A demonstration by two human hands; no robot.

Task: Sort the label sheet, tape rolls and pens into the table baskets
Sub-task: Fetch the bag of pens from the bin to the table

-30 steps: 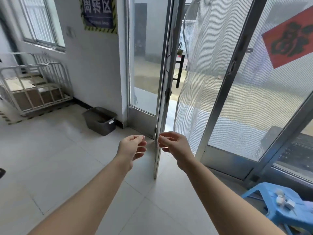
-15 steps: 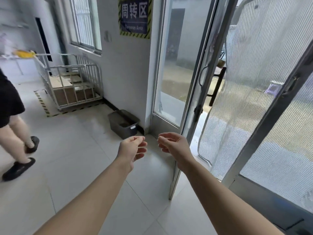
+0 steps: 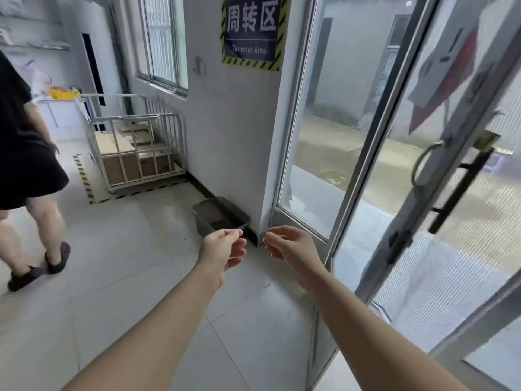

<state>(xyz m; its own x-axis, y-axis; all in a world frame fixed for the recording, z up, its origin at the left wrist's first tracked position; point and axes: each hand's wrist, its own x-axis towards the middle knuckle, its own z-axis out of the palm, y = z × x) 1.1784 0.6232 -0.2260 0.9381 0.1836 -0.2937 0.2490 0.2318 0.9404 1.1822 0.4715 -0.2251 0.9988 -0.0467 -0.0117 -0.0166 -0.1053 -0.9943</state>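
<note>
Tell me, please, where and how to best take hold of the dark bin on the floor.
Take the dark bin by its top rim on the left side, coming from above. It stands upright and open, and its right side lies close along the wall.

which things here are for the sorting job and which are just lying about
For the job: left hand, right hand, both holding nothing; no label sheet, tape rolls, pens or baskets in view.
Lying about: dark grey plastic bin on the floor, white metal cage trolley with cardboard boxes, blue wall sign, open glass door, a person in black.
</note>
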